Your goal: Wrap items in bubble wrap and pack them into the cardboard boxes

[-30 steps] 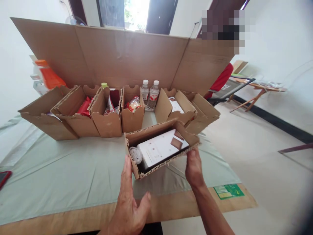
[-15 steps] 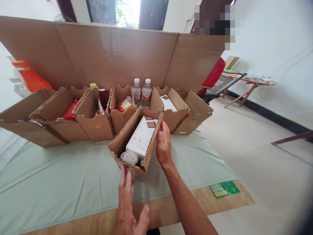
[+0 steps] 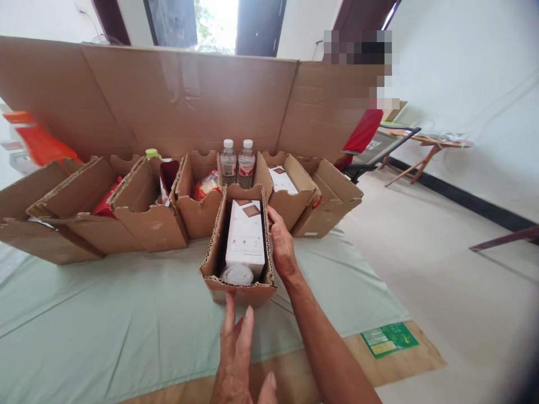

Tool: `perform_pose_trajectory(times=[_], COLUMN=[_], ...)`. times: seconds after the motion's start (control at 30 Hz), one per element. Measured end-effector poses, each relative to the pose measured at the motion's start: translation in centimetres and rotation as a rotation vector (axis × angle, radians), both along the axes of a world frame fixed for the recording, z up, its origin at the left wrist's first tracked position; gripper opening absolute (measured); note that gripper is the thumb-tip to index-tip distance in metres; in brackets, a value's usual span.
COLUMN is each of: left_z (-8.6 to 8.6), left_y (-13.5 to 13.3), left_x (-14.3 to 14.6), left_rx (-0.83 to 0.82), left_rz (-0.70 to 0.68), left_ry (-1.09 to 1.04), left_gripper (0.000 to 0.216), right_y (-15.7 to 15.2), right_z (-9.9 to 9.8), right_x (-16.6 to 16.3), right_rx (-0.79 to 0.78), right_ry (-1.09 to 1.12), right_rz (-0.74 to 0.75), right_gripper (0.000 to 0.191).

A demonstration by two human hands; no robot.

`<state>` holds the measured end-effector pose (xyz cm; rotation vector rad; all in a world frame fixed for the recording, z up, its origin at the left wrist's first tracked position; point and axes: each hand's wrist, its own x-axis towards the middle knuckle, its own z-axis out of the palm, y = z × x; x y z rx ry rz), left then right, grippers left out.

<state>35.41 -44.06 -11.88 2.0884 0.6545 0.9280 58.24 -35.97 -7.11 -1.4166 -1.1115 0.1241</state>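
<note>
A narrow cardboard bin (image 3: 214, 292) stands pulled forward on the green cloth. Inside it lie a white printed box (image 3: 245, 247) and, at the near end, a round clear plastic item (image 3: 237, 275) whose kind I cannot make out. My right hand (image 3: 283, 247) rests against the bin's right wall, fingers stretched along it and not wrapped round. My left hand (image 3: 238, 342) is at the bin's front wall with its fingers apart, the fingertips touching or nearly touching the cardboard. Neither hand grips anything.
Other cardboard bins (image 3: 151, 233) stand in a curved row behind, with two water bottles (image 3: 245, 168) between them. A tall cardboard screen (image 3: 189, 101) closes off the back. A person in a red sleeve (image 3: 365, 132) is behind it. The green cloth (image 3: 138, 314) covers the table.
The bin has turned from slanting to nearly straight toward me, its near end shifting right. My left hand has moved right along with it, while my right hand stays at its side.
</note>
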Motion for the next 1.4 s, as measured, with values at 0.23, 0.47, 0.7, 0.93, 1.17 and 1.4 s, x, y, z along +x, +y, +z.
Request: perform_pose_trajectory(times=[0.23,0.47,0.7,0.93,1.17,1.4], left_z=[-0.3,0.0,0.9,0.8,2.1,3.0], left_y=[-0.4,-0.7,3.0,9.9,14.8,16.6], left_x=[0.0,1.6,3.3,9.4,9.1,9.3], left_rx=[0.042,-0.001,-0.009,-0.065,-0.065,0.003], left_rz=[0.005,-0.087,-0.07,-0.088,0.036,0.175], left_ry=[0.046,0.059,0.073,0.068,0.032,-0.048], left_gripper=[0.103,0.099,0.093,0.089,0.066,0.056], right_y=[-0.7,-0.5,0.4,-0.4,-2.2,1.1], right_z=[-0.2,-1.5,-5.1,-3.4,3.8,8.8], right_x=[0.0,1.1,0.5,1.8,5.3,8.2], right_rx=[0.055,0.088,0.061,0.061,-0.079,-0.824], right_ry=[0.001,0.321,0.512,0.392,0.005,-0.609], right_rz=[0.114,0.164,-0.136,-0.283,-0.319,-0.411], right_gripper=[0.067,0.077,0.065,0.035,0.054,0.03])
